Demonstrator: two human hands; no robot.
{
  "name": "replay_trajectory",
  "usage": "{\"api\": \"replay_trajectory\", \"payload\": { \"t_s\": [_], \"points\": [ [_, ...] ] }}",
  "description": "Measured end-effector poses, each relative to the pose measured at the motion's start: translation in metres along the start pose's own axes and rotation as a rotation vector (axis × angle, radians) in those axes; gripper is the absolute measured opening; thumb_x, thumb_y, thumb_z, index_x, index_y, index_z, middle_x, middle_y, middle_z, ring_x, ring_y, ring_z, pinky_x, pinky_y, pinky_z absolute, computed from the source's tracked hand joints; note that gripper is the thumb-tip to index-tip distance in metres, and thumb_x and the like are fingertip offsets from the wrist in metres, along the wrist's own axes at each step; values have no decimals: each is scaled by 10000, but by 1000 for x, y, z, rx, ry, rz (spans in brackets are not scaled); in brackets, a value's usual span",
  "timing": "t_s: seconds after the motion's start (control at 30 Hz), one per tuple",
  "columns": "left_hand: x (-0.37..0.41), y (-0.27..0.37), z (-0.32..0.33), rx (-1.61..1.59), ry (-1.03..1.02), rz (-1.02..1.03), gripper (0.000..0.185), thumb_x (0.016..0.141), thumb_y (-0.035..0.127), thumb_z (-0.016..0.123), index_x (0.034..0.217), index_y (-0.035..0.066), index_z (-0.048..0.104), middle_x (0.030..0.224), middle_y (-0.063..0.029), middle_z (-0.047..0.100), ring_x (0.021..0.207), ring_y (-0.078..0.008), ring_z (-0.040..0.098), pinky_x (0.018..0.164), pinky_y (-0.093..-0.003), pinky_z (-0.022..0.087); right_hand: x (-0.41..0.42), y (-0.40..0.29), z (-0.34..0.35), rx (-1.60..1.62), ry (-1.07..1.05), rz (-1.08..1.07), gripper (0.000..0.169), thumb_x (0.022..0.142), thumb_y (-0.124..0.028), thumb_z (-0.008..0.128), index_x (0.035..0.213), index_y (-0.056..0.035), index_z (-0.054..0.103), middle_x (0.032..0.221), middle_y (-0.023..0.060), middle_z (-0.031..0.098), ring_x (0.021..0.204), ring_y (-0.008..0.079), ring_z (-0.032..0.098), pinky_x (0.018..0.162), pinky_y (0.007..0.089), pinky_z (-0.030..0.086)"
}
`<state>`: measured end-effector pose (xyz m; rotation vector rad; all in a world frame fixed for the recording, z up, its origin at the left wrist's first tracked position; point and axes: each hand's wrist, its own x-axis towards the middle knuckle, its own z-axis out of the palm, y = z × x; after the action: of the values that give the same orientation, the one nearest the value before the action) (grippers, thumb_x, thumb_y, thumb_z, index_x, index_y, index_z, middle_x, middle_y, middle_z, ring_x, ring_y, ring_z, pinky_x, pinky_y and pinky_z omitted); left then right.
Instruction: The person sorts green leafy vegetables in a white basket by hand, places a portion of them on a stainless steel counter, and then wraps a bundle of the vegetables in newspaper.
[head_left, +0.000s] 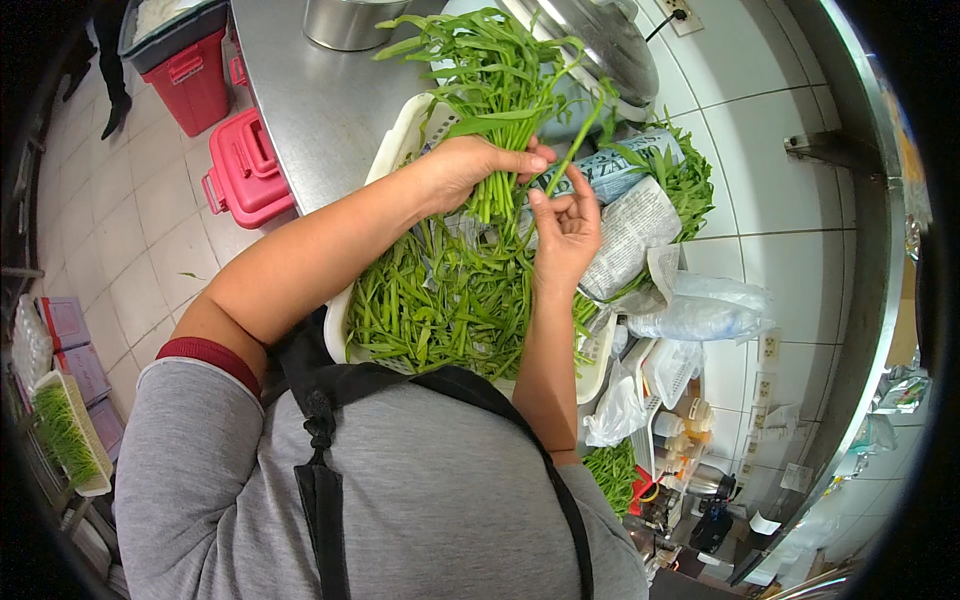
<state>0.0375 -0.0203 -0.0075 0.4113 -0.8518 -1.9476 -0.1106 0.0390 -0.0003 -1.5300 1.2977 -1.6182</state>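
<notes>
My left hand (469, 169) grips a bunch of leafy greens (510, 112), likely water spinach, by its hollow-looking stems. The leaves point away from me and the cut stem ends face me. Between the thumb and fingers of my right hand (566, 225) is a single green stem (574, 146), tilted beside the bunch. Below both hands, a white perforated plastic basket (335, 330) holds a heap of loose cut stems and leaves (442, 300). Newspaper-wrapped bundles of greens (634, 232) lie at the right of the basket, close to my right hand.
The basket stands on a stainless steel table (311, 112). A metal pot (352, 22) and a large metal lid (600, 45) are at the back. Plastic bags (697, 307) lie by the tiled wall (787, 172). Red lidded bins (251, 169) stand left, near a person's leg (112, 67).
</notes>
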Motion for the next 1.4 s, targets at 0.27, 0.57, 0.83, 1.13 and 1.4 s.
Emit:
{"api": "replay_trajectory", "payload": {
  "t_s": [0.27,0.57,0.83,1.13,1.4],
  "points": [
    [-1,3,2,88,97,-14,315,772,161,760,1011,39,595,947,-48,641,838,-132,582,751,-276,474,-4,12,4,-127,-128,60,206,849,-47,657,1046,-11,610,638,-63,506,547,3,400,503,166,316],
    [1,9,-8,-84,129,36,258,786,149,741,989,31,635,904,-31,631,754,-115,562,703,-265,489,-2,10,-5,-197,-230,76,187,963,-174,503,884,-22,579,652,-13,526,552,55,474,509,206,382],
    [5,13,-15,-170,227,152,191,793,144,726,929,57,623,809,-8,597,715,-103,536,674,-256,469,-3,2,-11,-253,-393,-103,197,946,-158,508,809,-26,561,646,29,523,558,90,501,528,224,403],
    [-1,16,-10,-62,85,32,296,812,154,710,1059,20,617,1010,-48,661,815,-104,568,782,-279,484,0,0,-3,-3,-256,101,168,865,-88,657,984,-1,578,802,-34,500,713,46,453,645,176,381],
    [0,11,-10,-53,121,108,320,802,128,716,1078,36,581,1049,-61,656,866,-118,581,809,-273,471,-7,3,2,-44,-275,222,118,872,-112,659,873,-12,596,702,-48,500,608,26,420,549,180,339]
  ]
}}
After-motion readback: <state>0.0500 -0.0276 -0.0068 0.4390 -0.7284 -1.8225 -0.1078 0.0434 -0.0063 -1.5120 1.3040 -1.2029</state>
